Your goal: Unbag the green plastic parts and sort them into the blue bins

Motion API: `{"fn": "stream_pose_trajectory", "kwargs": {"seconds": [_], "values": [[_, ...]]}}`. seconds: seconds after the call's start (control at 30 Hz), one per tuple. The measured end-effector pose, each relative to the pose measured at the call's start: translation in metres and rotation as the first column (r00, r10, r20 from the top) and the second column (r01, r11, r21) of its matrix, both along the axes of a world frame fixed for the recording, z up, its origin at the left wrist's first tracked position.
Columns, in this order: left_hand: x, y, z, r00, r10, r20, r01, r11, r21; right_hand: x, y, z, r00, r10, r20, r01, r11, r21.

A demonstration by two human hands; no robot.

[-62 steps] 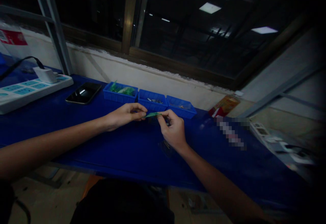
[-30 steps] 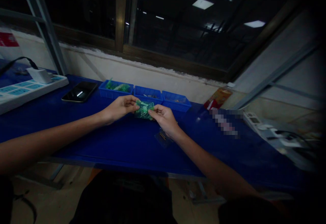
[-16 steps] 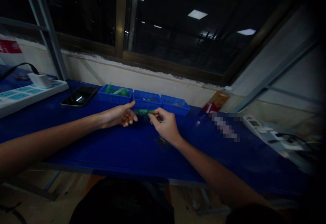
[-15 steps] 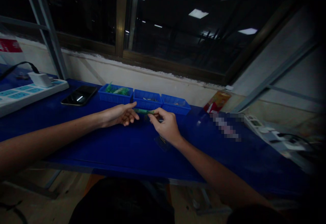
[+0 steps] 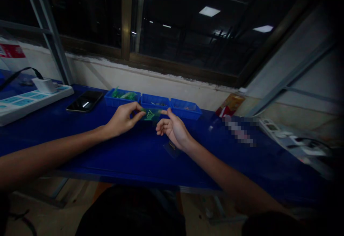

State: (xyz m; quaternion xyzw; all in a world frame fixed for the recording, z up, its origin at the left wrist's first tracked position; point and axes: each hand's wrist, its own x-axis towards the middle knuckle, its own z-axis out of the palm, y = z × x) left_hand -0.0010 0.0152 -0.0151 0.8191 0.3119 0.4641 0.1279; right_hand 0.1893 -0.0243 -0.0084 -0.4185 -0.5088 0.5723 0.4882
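Observation:
A small green see-through plastic bag (image 5: 151,115) is stretched between my hands, above the table and in front of the blue bins. Light-coloured slender pieces show inside it. My left hand (image 5: 125,119) pinches the bag's left end between thumb and fingers. At the right end, thumb and index finger of my right hand (image 5: 174,128) meet the bag's edge, while the other fingers curl loosely below. Under my right wrist, a small clear packet (image 5: 172,149) with thin gold-coloured pieces lies on the blue table (image 5: 120,160).
Along the wall stand a bin of green bags (image 5: 122,101), a bin of small metal parts (image 5: 155,106) and another bin (image 5: 186,110). A phone (image 5: 84,101) and power strip (image 5: 34,101) lie left. An orange-red packet (image 5: 229,106) and second power strip (image 5: 285,135) are right.
My left hand has closed from open fingers onto the bag's left end. The bag has spread wider, and my right hand has turned, its fingers loosening below the thumb.

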Motion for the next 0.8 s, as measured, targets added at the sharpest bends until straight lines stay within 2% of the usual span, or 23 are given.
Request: {"fn": "stream_pose_trajectory", "kwargs": {"seconds": [0.07, 0.17, 0.27, 0.37, 0.43, 0.5, 0.53, 0.57, 0.63, 0.7, 0.8], "values": [[0.001, -0.004, -0.001, 0.995, -0.031, -0.093, 0.045, 0.986, 0.158, -0.002, -0.003, 0.002, 0.997, 0.02, -0.075, -0.024, 0.998, -0.062], [0.001, -0.006, -0.003, 0.971, -0.089, -0.221, 0.151, 0.947, 0.282, -0.003, -0.003, 0.0, 0.995, -0.016, -0.1, 0.008, 0.997, -0.08], [0.001, -0.003, -0.003, 0.955, -0.084, -0.285, 0.179, 0.928, 0.326, -0.002, 0.001, -0.004, 0.987, -0.125, -0.099, 0.124, 0.992, -0.019], [0.001, -0.002, 0.0, 0.97, -0.057, -0.235, 0.13, 0.943, 0.308, 0.0, 0.004, -0.007, 0.978, -0.192, -0.081, 0.198, 0.978, 0.072], [0.001, -0.002, 0.002, 0.984, -0.028, -0.179, 0.067, 0.974, 0.217, 0.001, 0.005, -0.007, 0.977, -0.21, -0.027, 0.212, 0.966, 0.147], [0.003, -0.002, 0.003, 0.991, -0.039, -0.129, 0.039, 0.999, 0.0, 0.003, 0.006, -0.007, 0.969, -0.242, 0.045, 0.224, 0.943, 0.245], [0.003, -0.002, 0.004, 0.993, -0.067, -0.094, 0.053, 0.988, -0.146, 0.003, 0.007, -0.007, 0.961, -0.265, 0.081, 0.231, 0.926, 0.3], [0.004, -0.002, 0.004, 0.994, -0.097, -0.046, 0.08, 0.952, -0.294, 0.004, 0.007, -0.008, 0.949, -0.292, 0.118, 0.234, 0.904, 0.357], [0.006, -0.003, 0.005, 0.99, -0.118, 0.08, 0.143, 0.835, -0.531, 0.005, 0.008, -0.008, 0.92, -0.343, 0.188, 0.219, 0.85, 0.479], [0.007, -0.003, 0.006, 0.978, -0.078, 0.193, 0.188, 0.725, -0.662, 0.005, 0.008, -0.007, 0.889, -0.385, 0.247, 0.173, 0.783, 0.598], [0.008, -0.005, 0.007, 0.956, -0.005, 0.292, 0.237, 0.599, -0.765, 0.006, 0.007, -0.006, 0.853, -0.426, 0.3, 0.073, 0.667, 0.741]]}}
